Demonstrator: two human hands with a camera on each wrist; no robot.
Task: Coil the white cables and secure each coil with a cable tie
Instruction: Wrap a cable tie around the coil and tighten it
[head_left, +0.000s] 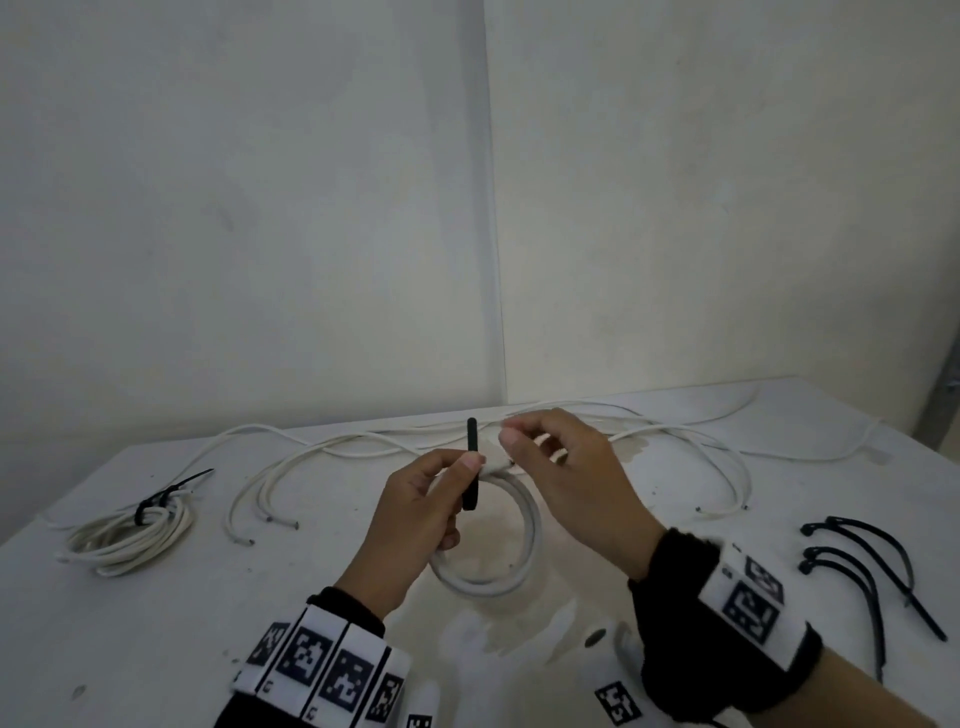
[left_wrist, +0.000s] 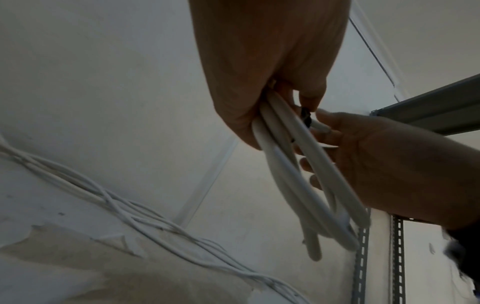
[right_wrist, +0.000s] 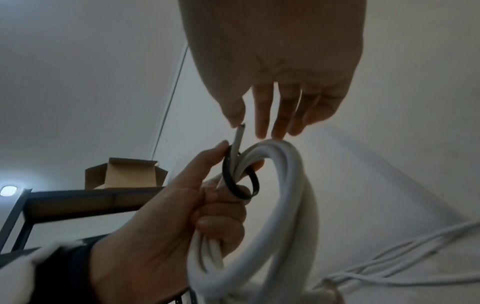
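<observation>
My left hand (head_left: 457, 493) grips a coil of white cable (head_left: 524, 551) just above the table, with a black cable tie (head_left: 471, 467) pinched against the bundle by its thumb. The tie's tail sticks straight up. In the right wrist view the tie (right_wrist: 228, 174) loops round the coil (right_wrist: 293, 185) beside the left hand's fingers. My right hand (head_left: 511, 434) hovers at the top of the coil with its fingers (right_wrist: 262, 115) nearly straight. Its thumb tip touches the cable's free end (right_wrist: 239, 135), which pokes up out of the bundle.
A finished coil (head_left: 130, 540) bound with a black tie (head_left: 156, 501) lies at the table's left. Loose white cables (head_left: 363, 447) trail along the far edge against the wall. Several spare black ties (head_left: 857, 566) lie at the right. A metal shelf holds a cardboard box (right_wrist: 122, 174).
</observation>
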